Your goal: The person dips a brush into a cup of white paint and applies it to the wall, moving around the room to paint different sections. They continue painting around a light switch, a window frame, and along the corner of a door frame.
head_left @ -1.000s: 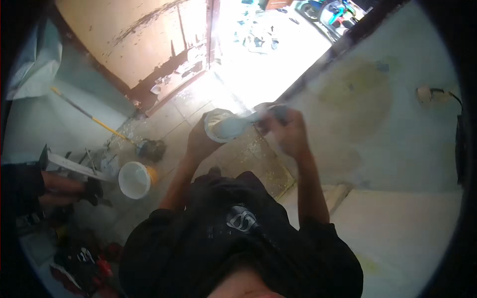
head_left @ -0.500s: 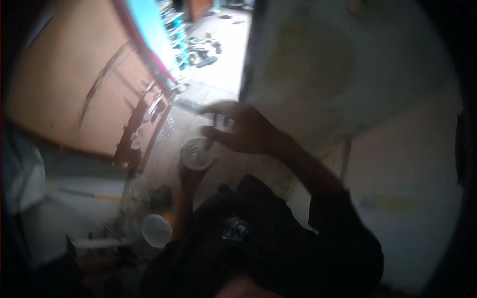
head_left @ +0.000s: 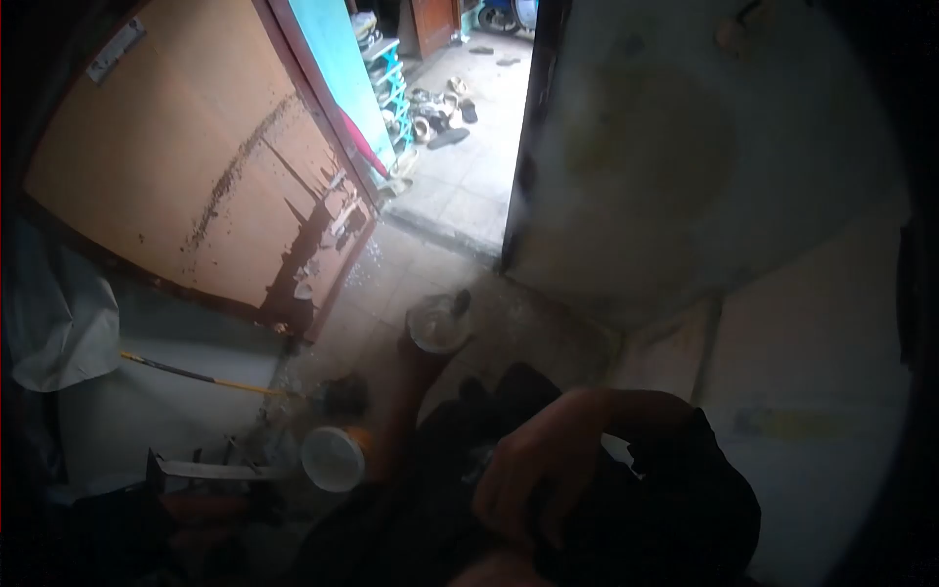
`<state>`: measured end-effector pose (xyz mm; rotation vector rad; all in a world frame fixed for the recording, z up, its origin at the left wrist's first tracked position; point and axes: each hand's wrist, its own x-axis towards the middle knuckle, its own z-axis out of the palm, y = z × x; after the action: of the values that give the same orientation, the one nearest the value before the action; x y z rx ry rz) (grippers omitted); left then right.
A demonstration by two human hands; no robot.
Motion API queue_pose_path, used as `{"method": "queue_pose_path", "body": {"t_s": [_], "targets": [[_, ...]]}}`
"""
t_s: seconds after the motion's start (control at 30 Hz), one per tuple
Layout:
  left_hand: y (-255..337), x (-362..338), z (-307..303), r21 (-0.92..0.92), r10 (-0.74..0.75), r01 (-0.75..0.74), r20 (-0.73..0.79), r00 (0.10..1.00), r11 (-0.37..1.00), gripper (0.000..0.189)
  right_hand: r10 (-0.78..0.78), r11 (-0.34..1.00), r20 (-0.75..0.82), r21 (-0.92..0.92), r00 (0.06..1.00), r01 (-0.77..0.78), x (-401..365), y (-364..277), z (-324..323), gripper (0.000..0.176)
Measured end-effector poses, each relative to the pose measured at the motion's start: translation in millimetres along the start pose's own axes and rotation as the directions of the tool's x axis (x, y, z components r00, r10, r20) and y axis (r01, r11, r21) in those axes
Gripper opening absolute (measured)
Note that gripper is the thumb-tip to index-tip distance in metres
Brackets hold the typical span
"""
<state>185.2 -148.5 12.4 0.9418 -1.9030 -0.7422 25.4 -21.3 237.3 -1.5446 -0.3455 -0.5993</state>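
A round clear cup (head_left: pixel 437 330), seen from above, is held out over the floor by my left hand (head_left: pixel 419 360), whose fingers are closed around it. A small dark shape shows at the cup's far rim; I cannot make out what it is. Close to my chest, my right hand (head_left: pixel 536 468) hangs bent at the wrist in front of my dark shirt (head_left: pixel 391 528). Its fingers are curled downward and their tips are lost in shadow. Whatever they may hold is hidden.
A white-topped bucket (head_left: pixel 334 459) stands on the floor left of my left forearm, near a yellow-and-black stick (head_left: pixel 205 378). A scuffed tan door (head_left: pixel 186 147) stands at the left. Footwear (head_left: pixel 445 117) lies beyond the bright doorway. Pale walls (head_left: pixel 646 147) rise on the right.
My right hand has moved from beside the cup, where thumb and fingers were apart, back to my chest. The cup stays in my left hand. The view has shifted, showing more doorway.
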Motion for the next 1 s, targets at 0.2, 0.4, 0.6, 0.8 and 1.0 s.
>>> {"method": "queue_pose_path", "body": {"t_s": [0.2,0.4,0.6,0.8,1.0], "targets": [[-26.9,-19.5,-16.3,0.219,-0.025,-0.005,0.133,0.991,0.976,0.077,-0.313,0.946,-0.764,-0.302,0.564,0.116,-19.3,-56.8,38.4,0.013],[-8.7,-12.6,11.7,0.048,0.103,-0.112,0.173,0.980,0.993,0.073,-0.360,0.890,-0.848,-0.187,0.389,0.416,-20.9,-49.4,62.4,0.006],[-11.5,-24.9,21.9,-0.065,-0.049,0.065,0.230,0.972,0.996,0.068,-0.230,0.866,-0.916,-0.038,0.330,0.499,-22.8,-50.8,53.5,0.011],[-10.5,-16.2,2.6,-0.061,-0.161,0.175,0.184,0.970,0.983,0.084,-0.319,0.876,-0.713,0.029,0.625,0.481,-35.0,-30.7,28.0,0.017],[4.0,-1.5,-10.6,-0.098,-0.028,0.036,0.087,0.996,0.995,0.068,-0.184,0.963,-0.536,-0.265,0.824,0.043,-73.1,6.3,5.2,0.030]]}}
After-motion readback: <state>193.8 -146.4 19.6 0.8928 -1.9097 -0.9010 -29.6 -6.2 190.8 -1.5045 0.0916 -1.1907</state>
